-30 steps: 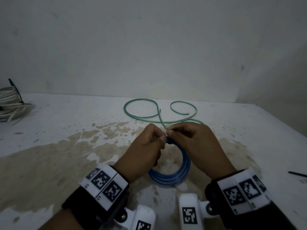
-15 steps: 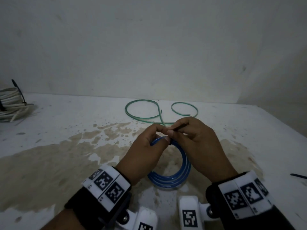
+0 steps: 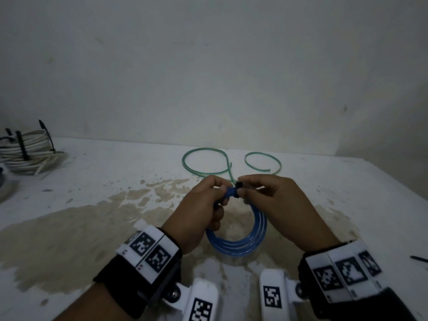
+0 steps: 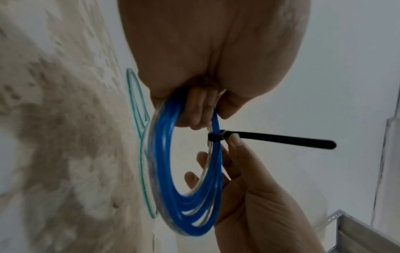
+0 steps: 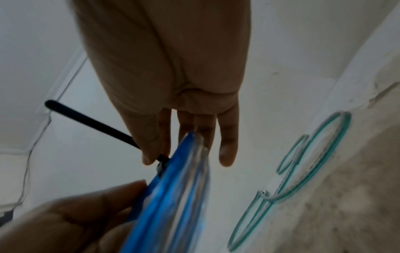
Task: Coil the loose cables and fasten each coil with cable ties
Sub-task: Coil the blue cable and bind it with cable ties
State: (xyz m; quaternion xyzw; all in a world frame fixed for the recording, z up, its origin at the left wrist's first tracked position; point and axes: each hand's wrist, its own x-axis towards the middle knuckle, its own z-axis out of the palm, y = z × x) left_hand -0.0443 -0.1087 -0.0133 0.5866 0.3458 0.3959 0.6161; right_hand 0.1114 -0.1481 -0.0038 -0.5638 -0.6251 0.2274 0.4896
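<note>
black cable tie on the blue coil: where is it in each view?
Head: black cable tie at centre, between the fingertips atop the blue coil.
Left wrist: centre-right, tail pointing right.
Right wrist: left of centre, tail running up-left.
Shared landmark: green cable on the table.

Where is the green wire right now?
In the head view, the green wire lies loose on the white table, just behind both hands and the blue coil, near the wall.

No words or numbers can be read here. The white wrist bands (image 3: 148,251) only show black and white square patterns, not letters.
</note>
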